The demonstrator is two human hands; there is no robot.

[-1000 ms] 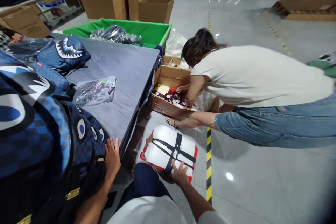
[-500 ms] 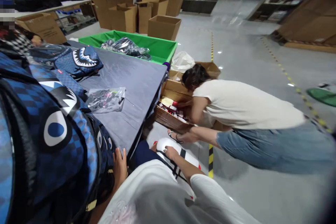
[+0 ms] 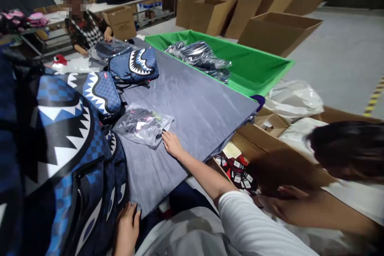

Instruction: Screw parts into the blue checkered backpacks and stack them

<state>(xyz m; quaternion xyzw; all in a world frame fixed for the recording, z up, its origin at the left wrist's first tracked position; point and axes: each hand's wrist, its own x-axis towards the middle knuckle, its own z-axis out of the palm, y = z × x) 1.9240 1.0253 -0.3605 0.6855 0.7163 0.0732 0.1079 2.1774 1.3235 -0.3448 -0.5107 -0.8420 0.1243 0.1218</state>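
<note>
My right hand (image 3: 172,145) reaches across the grey-covered table (image 3: 192,100), its fingers closed at the near right edge of a clear plastic bag (image 3: 142,124). The bag holds dark contents with pink and green marks. A small dark bit shows at my fingertips; I cannot make out what it is. My left hand (image 3: 128,222) rests at the near table edge, fingers apart and holding nothing, beside a large blue checkered backpack (image 3: 60,128) with a shark-mouth print. A smaller shark-print backpack (image 3: 135,66) lies farther back on the table.
A green fabric bin (image 3: 249,72) with plastic-wrapped goods stands beyond the table. To the right, a co-worker (image 3: 345,156) bends over a cardboard box (image 3: 255,148) of red and black tagged items. Another person (image 3: 87,28) handles a wrapped bag across the table. Cardboard boxes (image 3: 279,32) stand behind.
My right hand has left the white item with black straps low on my right and moved up onto the plastic bag. My left hand stays near the table edge. The view has turned left.
</note>
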